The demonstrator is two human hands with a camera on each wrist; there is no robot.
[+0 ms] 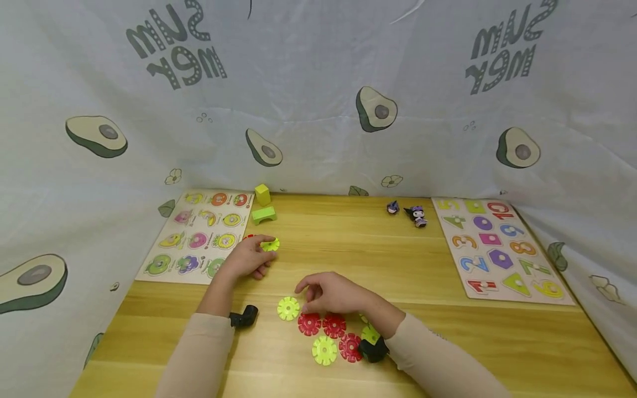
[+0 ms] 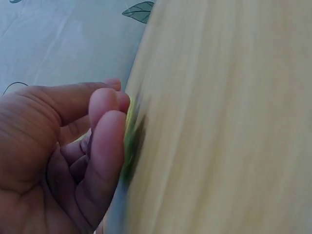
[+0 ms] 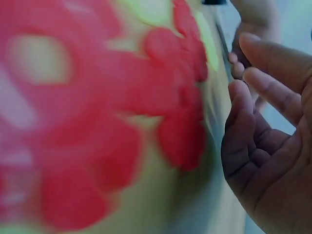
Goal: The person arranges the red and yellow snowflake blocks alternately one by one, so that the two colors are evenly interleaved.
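Left hand [image 1: 247,257]: and there's the yellow disc [image 1: 273,244], pinched between nearly closed fingers!
Right hand [image 1: 335,293]: fingers loosely curled, slightly parted, nothing gripped.
Red discs [image 1: 313,329]: on the desk [image 1: 343,243], just by the right fingers.
Green block [image 1: 264,214]: beyond the left fingers.

Red notched discs [image 1: 334,326] and yellow-green notched discs [image 1: 324,350] brighten a golden-brown, wood-grained tabletop [image 1: 338,249].
A whitish cloth [image 1: 318,55] carries green-rimmed avocado prints and grey, dotted "summer" lettering; the sleeves [image 1: 194,359] are plain beige, one block [image 1: 262,194] yellow, the arch block [image 1: 265,214] lime green, and the number puzzle board [image 1: 469,224] pale with multicoloured pieces.
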